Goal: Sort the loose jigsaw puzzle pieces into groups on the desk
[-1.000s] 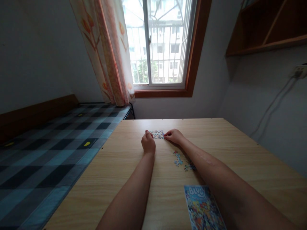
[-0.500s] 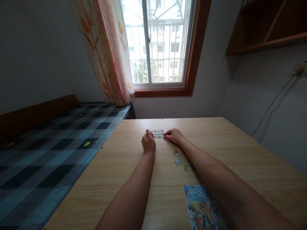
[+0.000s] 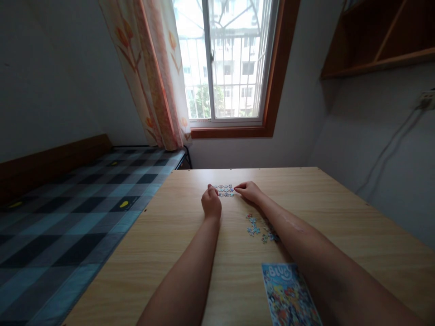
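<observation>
A small, partly joined jigsaw puzzle [image 3: 225,190] lies toward the far side of the wooden table. At its left end, my left hand [image 3: 211,203] rests with curled fingers against the puzzle's edge. My right hand [image 3: 249,192] is at the opposite end, thumb and fingertips pinched together right beside the edge. Whether a piece is between those fingertips is too small to tell. Loose puzzle pieces [image 3: 253,226] lie nearer to me, some partly hidden by my right forearm. Closer still is a colourful picture sheet [image 3: 288,294] with "BLUEY"-like lettering, its right side covered by that arm.
The light wooden table [image 3: 176,244] reaches toward the wall under a barred window [image 3: 234,68]. To the left stands a bed with a checked cover [image 3: 84,217]. A curtain [image 3: 152,77] hangs beside the window, and a wooden shelf [image 3: 380,63] is mounted at upper right.
My right hand's fingertips have shifted slightly right, and the puzzle's right edge shows more clearly. My left hand stays at the left end. The view has moved a little.
</observation>
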`<move>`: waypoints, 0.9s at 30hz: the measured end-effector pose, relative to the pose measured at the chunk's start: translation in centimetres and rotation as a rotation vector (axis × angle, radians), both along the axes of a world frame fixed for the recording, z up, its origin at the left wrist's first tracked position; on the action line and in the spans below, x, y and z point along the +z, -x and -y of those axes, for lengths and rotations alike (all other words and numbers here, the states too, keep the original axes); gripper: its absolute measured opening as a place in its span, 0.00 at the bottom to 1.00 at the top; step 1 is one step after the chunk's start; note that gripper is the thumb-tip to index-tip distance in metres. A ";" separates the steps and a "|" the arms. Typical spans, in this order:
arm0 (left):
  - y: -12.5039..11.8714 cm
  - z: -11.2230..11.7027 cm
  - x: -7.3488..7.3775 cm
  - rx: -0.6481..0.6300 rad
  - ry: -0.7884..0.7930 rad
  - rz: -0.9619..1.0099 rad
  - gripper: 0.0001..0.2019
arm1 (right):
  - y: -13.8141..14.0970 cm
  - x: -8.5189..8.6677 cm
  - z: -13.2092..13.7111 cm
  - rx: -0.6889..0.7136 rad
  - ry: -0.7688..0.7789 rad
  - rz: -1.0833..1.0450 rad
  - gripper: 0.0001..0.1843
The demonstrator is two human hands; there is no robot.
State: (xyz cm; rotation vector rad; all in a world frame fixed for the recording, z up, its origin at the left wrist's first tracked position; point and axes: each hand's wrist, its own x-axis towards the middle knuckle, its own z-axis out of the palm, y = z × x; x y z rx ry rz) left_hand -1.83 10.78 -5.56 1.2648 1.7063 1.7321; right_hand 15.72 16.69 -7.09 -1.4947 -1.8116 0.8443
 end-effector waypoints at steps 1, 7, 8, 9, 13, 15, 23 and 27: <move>0.0 0.0 0.0 0.003 -0.001 0.003 0.25 | 0.0 0.0 0.0 -0.011 0.012 -0.016 0.17; -0.1 0.2 -0.1 -0.020 -0.011 -0.032 0.25 | -1.1 1.1 -0.2 -0.031 0.123 -0.125 0.19; -0.2 0.3 0.0 -0.041 -0.020 -0.059 0.25 | -2.1 1.5 -0.3 -0.032 0.143 -0.143 0.19; -0.2 0.4 0.0 -0.058 -0.029 -0.088 0.25 | -3.4 1.9 -0.3 -0.041 0.162 -0.158 0.20; -0.5 0.6 0.1 -0.084 -0.021 -0.175 0.25 | -11.4 2.6 1.1 -0.230 0.151 -0.239 0.21; -0.5 0.5 0.1 -0.107 -0.015 -0.227 0.24 | -15.9 2.2 2.9 -0.355 0.125 -0.283 0.22; -1.1 0.9 0.5 -0.246 -0.002 -0.541 0.22 | -23.7 -1.6 9.5 -0.416 -0.046 -0.396 0.25; -1.6 1.4 1.0 -0.365 0.006 -0.780 0.21 | -20.2 -2.0 10.3 -0.348 -0.150 0.085 0.24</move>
